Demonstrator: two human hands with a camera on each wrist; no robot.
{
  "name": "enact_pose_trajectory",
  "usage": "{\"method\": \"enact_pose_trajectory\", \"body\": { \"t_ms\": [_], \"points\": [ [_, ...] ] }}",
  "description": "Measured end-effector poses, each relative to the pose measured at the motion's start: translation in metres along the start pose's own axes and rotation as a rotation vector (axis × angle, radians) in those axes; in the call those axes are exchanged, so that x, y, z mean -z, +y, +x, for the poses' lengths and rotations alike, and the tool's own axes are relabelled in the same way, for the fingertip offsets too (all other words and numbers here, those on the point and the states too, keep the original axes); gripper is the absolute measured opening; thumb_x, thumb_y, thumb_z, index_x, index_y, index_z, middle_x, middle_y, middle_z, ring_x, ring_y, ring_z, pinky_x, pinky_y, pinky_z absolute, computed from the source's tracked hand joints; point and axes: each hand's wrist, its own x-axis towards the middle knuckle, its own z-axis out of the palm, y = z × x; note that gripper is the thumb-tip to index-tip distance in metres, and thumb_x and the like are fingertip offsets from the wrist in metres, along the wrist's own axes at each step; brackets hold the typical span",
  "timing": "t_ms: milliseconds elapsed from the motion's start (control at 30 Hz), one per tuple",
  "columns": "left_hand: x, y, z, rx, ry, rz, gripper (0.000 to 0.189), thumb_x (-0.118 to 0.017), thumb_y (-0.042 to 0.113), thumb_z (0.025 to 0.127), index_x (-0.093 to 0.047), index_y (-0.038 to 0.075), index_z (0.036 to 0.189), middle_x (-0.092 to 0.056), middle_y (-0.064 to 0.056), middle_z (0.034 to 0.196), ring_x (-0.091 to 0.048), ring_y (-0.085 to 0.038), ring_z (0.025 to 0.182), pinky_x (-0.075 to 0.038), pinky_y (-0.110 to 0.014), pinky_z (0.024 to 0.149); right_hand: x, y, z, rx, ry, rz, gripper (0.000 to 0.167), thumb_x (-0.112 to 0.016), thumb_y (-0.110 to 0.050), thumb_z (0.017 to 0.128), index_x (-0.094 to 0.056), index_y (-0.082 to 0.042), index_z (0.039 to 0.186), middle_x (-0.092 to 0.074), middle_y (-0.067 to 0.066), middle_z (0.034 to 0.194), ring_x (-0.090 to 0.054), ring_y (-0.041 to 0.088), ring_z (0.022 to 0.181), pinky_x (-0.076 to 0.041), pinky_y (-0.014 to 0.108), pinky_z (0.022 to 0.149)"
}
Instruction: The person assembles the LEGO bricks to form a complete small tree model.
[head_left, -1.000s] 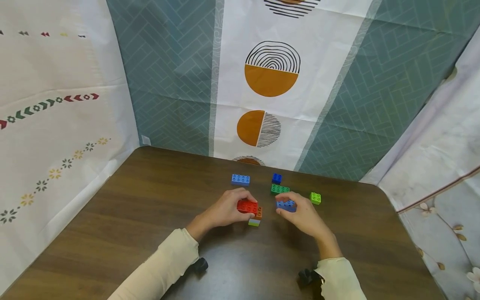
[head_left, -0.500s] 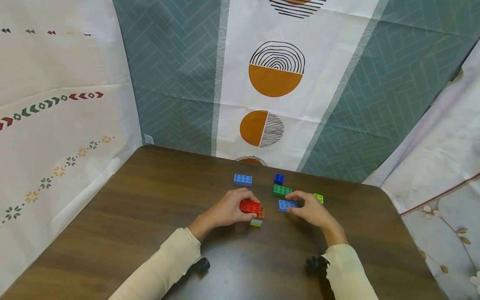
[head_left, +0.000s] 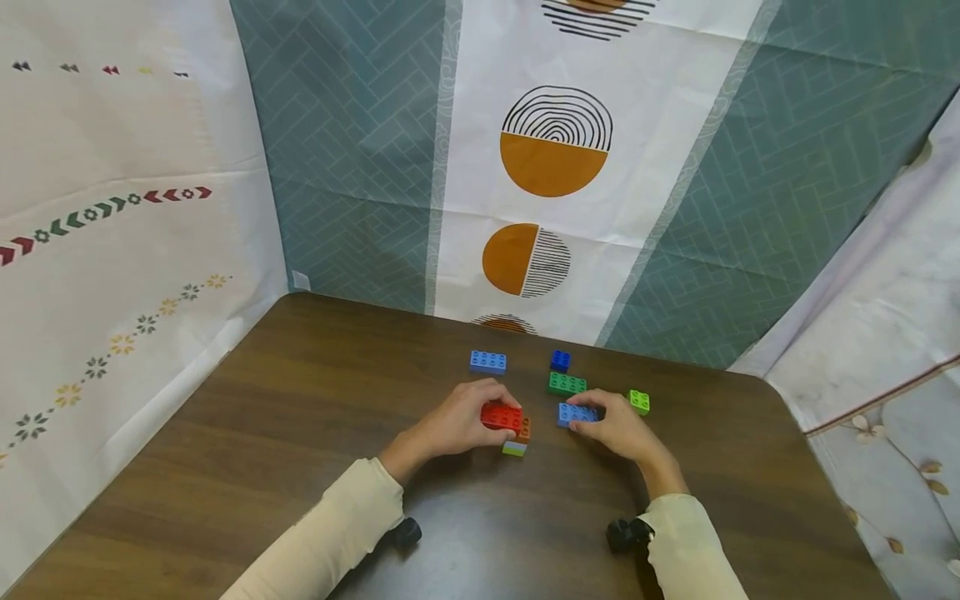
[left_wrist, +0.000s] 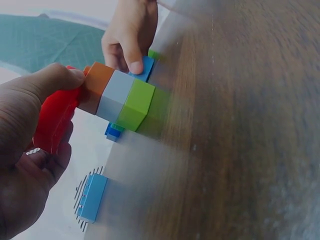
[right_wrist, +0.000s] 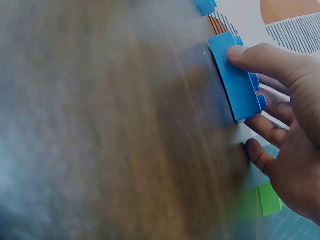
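Note:
My left hand (head_left: pixel 456 422) grips a red toy building brick (head_left: pixel 501 416) between thumb and fingers. The red brick sits at the top of a small stack. Below it in the left wrist view come an orange brick (left_wrist: pixel 96 88), a white brick (left_wrist: pixel 115 95) and a lime green brick (left_wrist: pixel 136 106). To the right, my right hand (head_left: pixel 624 427) pinches a light blue eight-stud brick (head_left: pixel 574 414) on the table. In the right wrist view my thumb presses the near side of this blue brick (right_wrist: pixel 235 75), and the other fingers are behind it.
Beyond the hands, another light blue brick (head_left: pixel 487 362) lies at the back left. A green brick (head_left: pixel 567 383) and a dark blue brick (head_left: pixel 560 360) lie behind the right hand, and a small lime brick (head_left: pixel 639 402) is right of them. Patterned cloth (head_left: pixel 352 167) hangs behind the table (head_left: pixel 337 367).
My right hand has come down onto the light blue brick, its thumb and fingers closing on it. The left hand keeps its grip on the red brick. The head view has shifted slightly.

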Motion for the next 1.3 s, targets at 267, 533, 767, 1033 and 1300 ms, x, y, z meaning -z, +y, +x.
{"method": "enact_pose_trajectory", "body": {
  "t_ms": [267,533,767,1033,1300],
  "points": [
    [0.001,0.001,0.0,0.012,0.011,-0.012,0.033,-0.082,0.026,0.088,-0.069,0.023,0.118,-0.067,0.005,0.117,-0.058,-0.012,0.104,-0.055,-0.026,0.089,0.002,-0.006,-0.005,0.012,0.026,0.005,0.035,-0.078,-0.025,0.092,-0.072,-0.013,0.124,-0.068,0.014,0.133,-0.062,0.034,0.123,-0.049,0.061,0.106],
    [0.001,0.001,-0.001,0.023,-0.001,-0.023,0.034,-0.082,0.026,0.088,-0.069,0.023,0.119,-0.067,0.007,0.117,-0.058,-0.011,0.105,-0.055,-0.025,0.089,0.002,-0.015,-0.012,-0.012,0.025,0.018,0.035,-0.077,-0.028,0.092,-0.072,-0.016,0.125,-0.068,0.011,0.132,-0.061,0.033,0.124,-0.049,0.061,0.107],
    [0.0,0.001,0.0,0.022,-0.003,-0.026,0.034,-0.082,0.025,0.088,-0.069,0.022,0.119,-0.068,0.006,0.116,-0.058,-0.011,0.104,-0.055,-0.025,0.088,-0.001,-0.031,-0.021,0.02,0.025,0.052,0.035,-0.078,-0.029,0.092,-0.071,-0.017,0.124,-0.07,0.008,0.127,-0.063,0.028,0.114,-0.054,0.054,0.101],
    [-0.001,0.002,0.0,0.02,-0.006,-0.015,0.034,-0.082,0.025,0.088,-0.068,0.021,0.12,-0.068,0.005,0.117,-0.059,-0.011,0.104,-0.055,-0.022,0.086,-0.002,-0.057,-0.03,0.097,-0.005,0.115,0.035,-0.078,-0.028,0.093,-0.07,-0.017,0.124,-0.069,0.008,0.121,-0.06,0.024,0.102,-0.056,0.033,0.084],
    [-0.002,0.001,0.0,0.004,0.005,-0.01,0.036,-0.083,0.025,0.087,-0.069,0.02,0.119,-0.069,0.004,0.115,-0.06,-0.012,0.103,-0.056,-0.02,0.083,-0.009,-0.073,-0.03,0.105,-0.03,0.119,0.034,-0.077,-0.031,0.092,-0.07,-0.019,0.124,-0.068,0.007,0.119,-0.059,0.024,0.101,-0.056,0.028,0.082]
  ]
}}
